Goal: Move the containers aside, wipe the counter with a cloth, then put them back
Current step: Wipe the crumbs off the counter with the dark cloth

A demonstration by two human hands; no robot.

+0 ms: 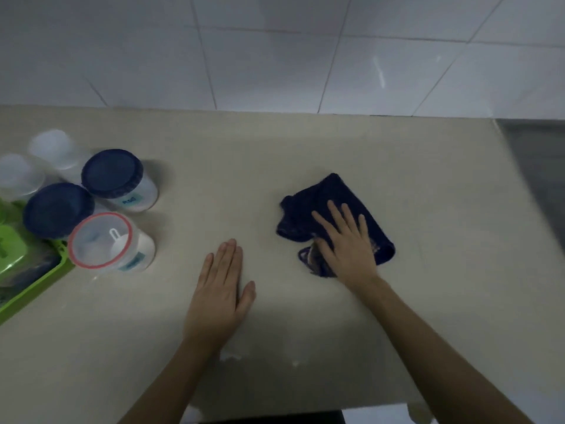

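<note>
- Right hand [348,246]: flat, fingers spread wide, pressed palm-down on dark blue cloth [333,215]; not gripping.
- Cloth: crumpled, lying on beige bench [214,166], partly beneath right hand, bulk extending beyond fingertips and to either side.
- Left hand [221,290]: open, fingers together, palm flat on bare bench, well apart from cloth; holding nothing.
- Containers: grouped far to left of left hand, at bench edge. Two blue-lidded jars [113,174] [58,209], upright, just beside one another.
- Red-rimmed clear jar [101,240]: nearest left hand, white scoop visible inside.
- Two clear-lidded jars [53,145] [18,175] behind blue ones.
- Green tray [33,286]: beyond jars, at far left; contents blurred.
- White tiled wall [275,56] beyond both hands.
</note>
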